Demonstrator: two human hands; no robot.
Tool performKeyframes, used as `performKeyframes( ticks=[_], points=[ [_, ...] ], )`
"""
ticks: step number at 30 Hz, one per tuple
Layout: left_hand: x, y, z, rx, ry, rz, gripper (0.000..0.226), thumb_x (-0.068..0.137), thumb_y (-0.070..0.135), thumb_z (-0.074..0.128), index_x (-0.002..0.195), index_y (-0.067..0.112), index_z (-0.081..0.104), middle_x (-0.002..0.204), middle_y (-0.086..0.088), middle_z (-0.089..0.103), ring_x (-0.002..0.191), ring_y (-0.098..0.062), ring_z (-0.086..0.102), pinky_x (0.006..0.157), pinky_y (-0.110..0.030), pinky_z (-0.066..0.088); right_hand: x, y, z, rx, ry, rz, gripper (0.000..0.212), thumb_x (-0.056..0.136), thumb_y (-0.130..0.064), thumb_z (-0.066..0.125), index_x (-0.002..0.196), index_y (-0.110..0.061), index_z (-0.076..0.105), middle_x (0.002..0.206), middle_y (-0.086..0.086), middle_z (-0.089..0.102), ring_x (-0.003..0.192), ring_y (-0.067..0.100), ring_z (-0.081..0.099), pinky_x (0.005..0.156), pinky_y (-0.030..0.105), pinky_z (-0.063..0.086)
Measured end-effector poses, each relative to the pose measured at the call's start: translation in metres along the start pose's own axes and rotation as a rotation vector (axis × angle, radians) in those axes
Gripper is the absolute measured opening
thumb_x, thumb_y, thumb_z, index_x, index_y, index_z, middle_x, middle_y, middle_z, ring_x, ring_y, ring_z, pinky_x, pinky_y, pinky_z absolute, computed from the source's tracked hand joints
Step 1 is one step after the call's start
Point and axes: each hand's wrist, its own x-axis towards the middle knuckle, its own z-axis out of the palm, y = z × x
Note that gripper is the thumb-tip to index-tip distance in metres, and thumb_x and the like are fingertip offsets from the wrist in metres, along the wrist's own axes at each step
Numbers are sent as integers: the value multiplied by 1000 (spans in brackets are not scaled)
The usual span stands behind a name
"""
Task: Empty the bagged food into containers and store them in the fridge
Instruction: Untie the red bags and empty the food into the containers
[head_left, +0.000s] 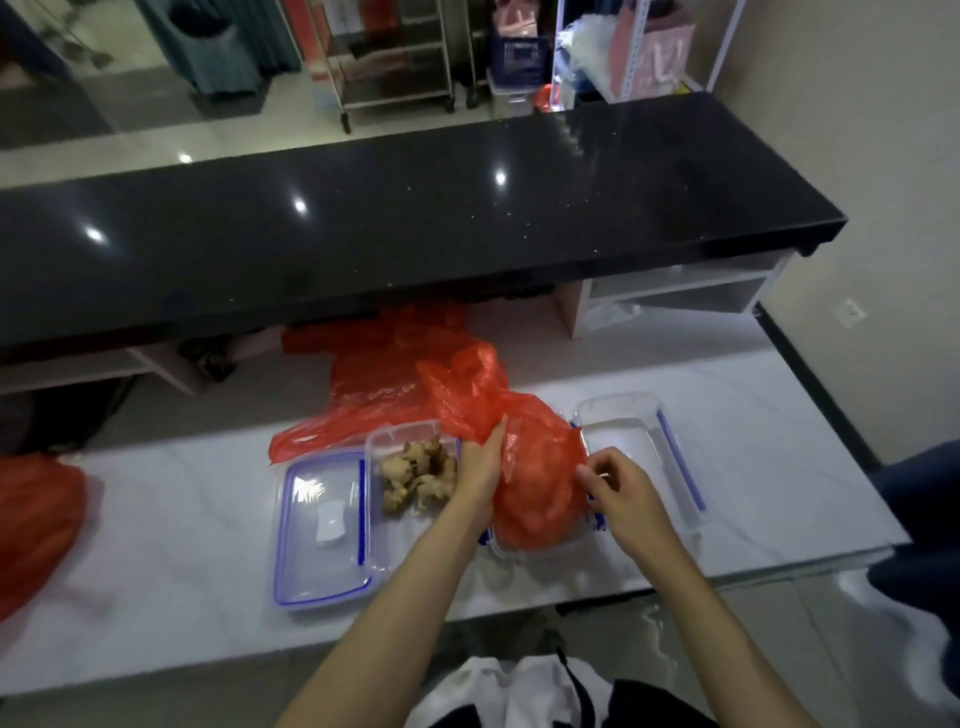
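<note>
A full red plastic bag (540, 483) sits in a clear container (545, 553) on the white counter. My left hand (480, 467) grips the bag's left side near its twisted neck. My right hand (621, 491) pinches the bag's right edge with its fingertips. Left of the bag, an open clear container (410, 439) holds pieces of ginger (418, 475). Its blue-trimmed lid (322, 525) lies flat beside it. A second lid (641, 447) lies to the right of the bag. The bag's contents are hidden.
Empty red bags (374, 384) lie crumpled behind the containers. Another red bag (36, 514) is at the far left edge. A raised black countertop (415, 223) runs along the back. The white counter (182, 561) ends at right near a dark object (919, 493).
</note>
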Motion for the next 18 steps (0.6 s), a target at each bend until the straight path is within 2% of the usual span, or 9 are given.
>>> performKeyframes(
  ticks=[3,5,7,8,10,13,15,16,18],
  points=[
    [1,-14,-19,118,26,-18,91,76,62,74,150,22,40,144,-3,60,127,-24,61,112,-49,49,9,2,0,9,26,39,18,101,-25,62,87,-14,59,89,5,67,87,29,68,82,49,62],
    [-22,0,-25,174,33,23,93,80,51,75,156,43,22,154,0,48,135,-26,53,113,-53,46,15,6,-3,20,36,61,20,102,-25,62,87,-12,58,90,10,67,89,34,69,80,52,63],
    [-38,8,-32,174,33,90,92,93,31,73,159,45,12,151,5,42,134,-22,50,106,-45,50,19,11,-6,16,37,87,22,102,-25,61,86,-12,54,91,14,65,89,38,69,76,53,63],
    [-43,10,-38,210,26,122,89,96,24,71,161,41,13,147,7,41,130,-20,51,98,-38,52,20,12,-7,18,37,97,22,102,-23,61,86,-11,52,91,16,65,89,39,70,75,54,64],
    [-46,8,-47,417,-42,189,75,95,28,74,156,33,30,149,7,44,125,-18,56,87,-29,54,22,13,-9,38,40,108,20,101,-19,62,88,-8,53,92,18,65,89,41,70,75,53,64],
    [-53,-2,-48,820,-207,170,64,85,46,80,139,29,51,137,9,52,120,-14,56,95,-31,52,25,9,-13,97,-92,140,13,96,-22,71,102,-16,62,101,10,69,95,31,73,76,44,65],
    [-52,-15,-40,928,-181,248,55,84,43,82,130,32,55,127,12,54,115,-8,55,101,-31,50,25,10,-13,-16,-217,123,28,90,-28,79,114,-24,64,106,0,71,97,22,72,76,36,63],
    [-51,-22,-37,951,-134,322,47,85,39,81,125,33,58,122,14,56,110,-3,54,100,-26,49,25,11,-12,-111,-246,95,29,88,-29,80,113,-25,66,105,-4,72,95,20,71,76,35,62],
    [-49,-29,-35,966,-48,448,25,91,30,76,114,31,67,111,18,58,98,5,53,90,-14,46,24,11,-11,-202,-226,31,11,89,-27,78,98,-24,71,93,-5,74,87,20,70,77,35,60]
  ],
)
